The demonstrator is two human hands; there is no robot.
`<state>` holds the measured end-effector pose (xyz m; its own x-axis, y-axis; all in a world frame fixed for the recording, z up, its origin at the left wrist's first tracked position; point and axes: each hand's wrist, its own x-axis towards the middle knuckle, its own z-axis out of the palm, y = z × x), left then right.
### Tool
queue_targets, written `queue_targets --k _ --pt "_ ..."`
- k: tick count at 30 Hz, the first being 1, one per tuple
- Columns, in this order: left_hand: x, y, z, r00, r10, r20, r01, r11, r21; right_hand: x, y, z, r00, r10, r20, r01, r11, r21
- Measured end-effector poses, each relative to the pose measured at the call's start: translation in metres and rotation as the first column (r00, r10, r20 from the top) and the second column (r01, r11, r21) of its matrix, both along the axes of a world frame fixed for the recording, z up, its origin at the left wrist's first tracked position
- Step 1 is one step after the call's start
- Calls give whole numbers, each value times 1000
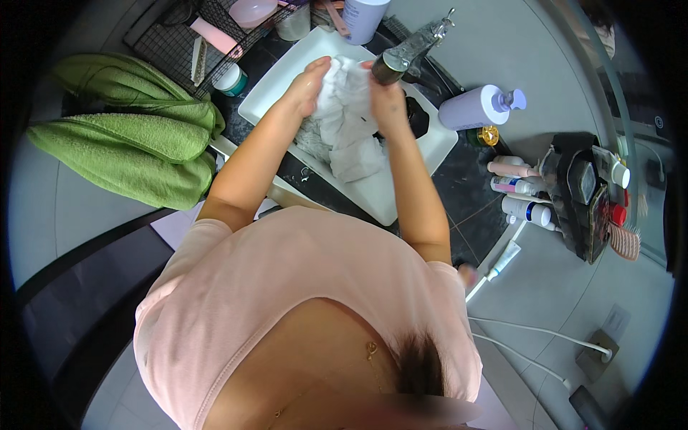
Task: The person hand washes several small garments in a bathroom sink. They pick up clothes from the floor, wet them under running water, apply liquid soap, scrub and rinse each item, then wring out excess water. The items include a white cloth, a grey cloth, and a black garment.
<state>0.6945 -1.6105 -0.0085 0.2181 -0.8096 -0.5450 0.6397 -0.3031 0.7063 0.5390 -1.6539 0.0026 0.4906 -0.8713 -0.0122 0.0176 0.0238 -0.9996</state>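
A wet white cloth (346,102) is stretched between my two hands over a white rectangular sink (430,156). My left hand (309,88) grips its left edge. At its right edge my right hand (388,105) holds on, partly hidden below the faucet (395,62). The cloth's lower part hangs into the basin. Greyish wet fabric (313,142) lies beside it on the left, and a black item (417,117) rests in the basin right of my right wrist.
Green towels (123,140) hang at left near a black wire basket (161,48) and a teal jar (231,79). A lavender pump bottle (473,107) stands right of the sink. Farther right are several bottles (525,209), a comb (624,242) and cables (543,328).
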Motion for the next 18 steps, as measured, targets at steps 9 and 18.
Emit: queue_targets --k 9,18 --pt "-75 10 12 885 -156 -439 146 988 -57 4 -20 -15 717 -527 -456 330 833 -445" --pt "-68 2 -7 909 -57 -412 95 993 73 5 -23 -7 734 -555 -391 288 776 -561"
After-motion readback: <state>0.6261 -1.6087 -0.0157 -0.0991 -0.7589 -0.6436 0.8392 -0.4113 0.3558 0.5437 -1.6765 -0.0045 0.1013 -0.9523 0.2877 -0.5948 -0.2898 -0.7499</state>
